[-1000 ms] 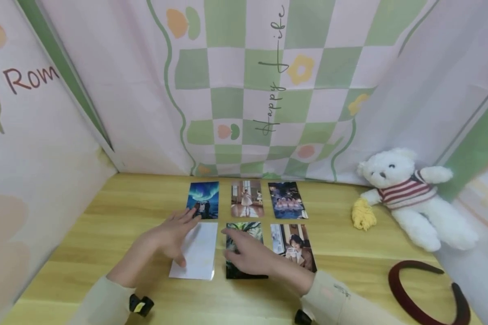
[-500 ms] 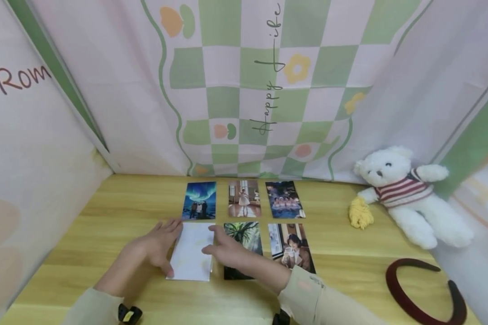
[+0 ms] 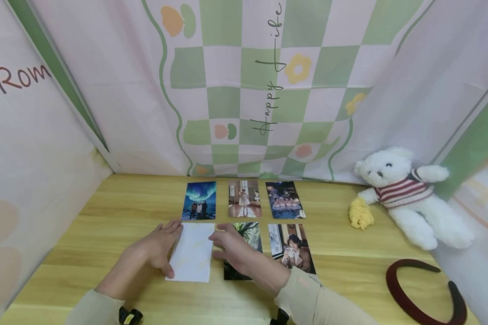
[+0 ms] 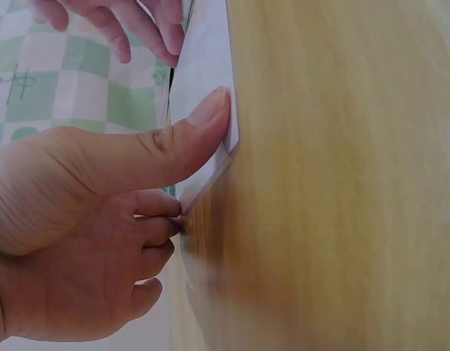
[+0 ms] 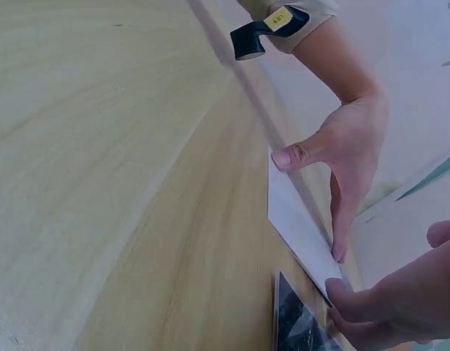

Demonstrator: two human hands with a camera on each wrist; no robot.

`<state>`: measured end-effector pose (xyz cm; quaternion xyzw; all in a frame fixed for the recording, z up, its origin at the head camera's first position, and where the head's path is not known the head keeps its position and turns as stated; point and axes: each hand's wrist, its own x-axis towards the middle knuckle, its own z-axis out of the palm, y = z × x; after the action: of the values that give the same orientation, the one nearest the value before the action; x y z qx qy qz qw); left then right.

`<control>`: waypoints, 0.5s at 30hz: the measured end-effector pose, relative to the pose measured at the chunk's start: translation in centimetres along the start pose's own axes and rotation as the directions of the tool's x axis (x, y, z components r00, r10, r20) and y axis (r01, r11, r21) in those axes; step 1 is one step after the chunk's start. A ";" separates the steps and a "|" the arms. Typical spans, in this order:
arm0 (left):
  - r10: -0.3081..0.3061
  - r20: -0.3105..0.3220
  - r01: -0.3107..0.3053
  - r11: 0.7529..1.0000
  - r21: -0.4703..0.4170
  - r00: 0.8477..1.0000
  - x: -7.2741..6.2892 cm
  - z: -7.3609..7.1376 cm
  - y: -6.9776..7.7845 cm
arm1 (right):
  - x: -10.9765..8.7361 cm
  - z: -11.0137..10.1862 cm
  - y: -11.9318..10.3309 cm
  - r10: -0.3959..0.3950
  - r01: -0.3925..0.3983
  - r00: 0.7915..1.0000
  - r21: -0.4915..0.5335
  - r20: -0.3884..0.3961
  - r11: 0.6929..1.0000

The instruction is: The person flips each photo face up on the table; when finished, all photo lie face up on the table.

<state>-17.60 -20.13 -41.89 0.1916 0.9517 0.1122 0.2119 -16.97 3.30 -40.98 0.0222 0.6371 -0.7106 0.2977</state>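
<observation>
A small pile of white-backed cards lies on the wooden table, front left of the photo cards; its offset corners show in the left wrist view. Along its left edge rests my left hand, thumb at the near corner and fingers by the far corner. My right hand touches the pile's right edge with thumb and forefinger, seen also at the lower right of the right wrist view. Beneath that hand is a jungle photo card, partly hidden. Beside it lies a photo card of a person with a cup.
Behind are an aurora photo card, a dancer photo card and a bathing-scene photo card. At right a white teddy bear leans by a yellow bundle. A dark red headband lies front right.
My left hand slid from the top of the white pile to its left edge. My right hand moved left from the jungle photo to the pile's right edge, where the cards now look better aligned.
</observation>
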 end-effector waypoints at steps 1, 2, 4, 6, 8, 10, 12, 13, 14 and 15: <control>0.001 -0.002 -0.001 1.000 0.001 1.000 0.0 0.0 0.0 | 0.0 -0.1 0.0 0.005 -0.005 1.000 0.007 -0.001 1.000; 0.000 -0.002 0.000 1.000 0.002 1.000 0.0 0.1 0.0 | 0.0 -0.1 0.0 0.009 -0.009 1.000 0.013 -0.001 1.000; -0.006 -0.001 0.006 1.000 0.002 1.000 -0.1 0.1 0.1 | 0.0 -0.2 0.0 0.014 -0.014 1.000 0.022 0.000 1.000; -0.012 0.000 0.012 1.000 0.001 1.000 -0.2 0.0 0.2 | -0.1 -0.3 0.0 0.014 -0.014 1.000 0.025 -0.005 1.000; -0.020 0.003 0.020 1.000 0.003 1.000 -0.2 0.1 0.2 | -0.2 -0.3 0.1 0.009 -0.008 1.000 0.022 -0.008 1.000; -0.028 0.003 0.028 1.000 0.005 1.000 -0.1 0.2 0.1 | -0.3 -0.4 0.2 0.004 -0.004 1.000 0.016 -0.008 1.000; -0.033 0.005 0.033 0.999 0.009 0.999 0.0 0.3 0.0 | -0.4 -0.4 0.3 0.000 0.000 1.000 0.015 -0.001 1.000; -0.036 0.005 0.036 0.999 0.012 0.999 0.0 0.4 -0.1 | -0.4 -0.5 0.4 -0.001 0.001 1.000 0.016 0.005 1.000; -0.039 0.005 0.039 0.999 0.015 0.999 0.0 0.4 0.0 | -0.4 -0.5 0.4 -0.003 0.003 1.000 0.019 0.014 1.000; -0.041 0.004 0.041 0.999 0.017 0.999 -0.1 0.4 0.0 | -0.4 -0.6 0.5 -0.006 0.006 1.000 0.025 0.022 1.000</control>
<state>-17.36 -20.09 -42.21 0.1741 0.9559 0.0994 0.2145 -16.61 3.99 -41.36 0.0161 0.6249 -0.7196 0.3023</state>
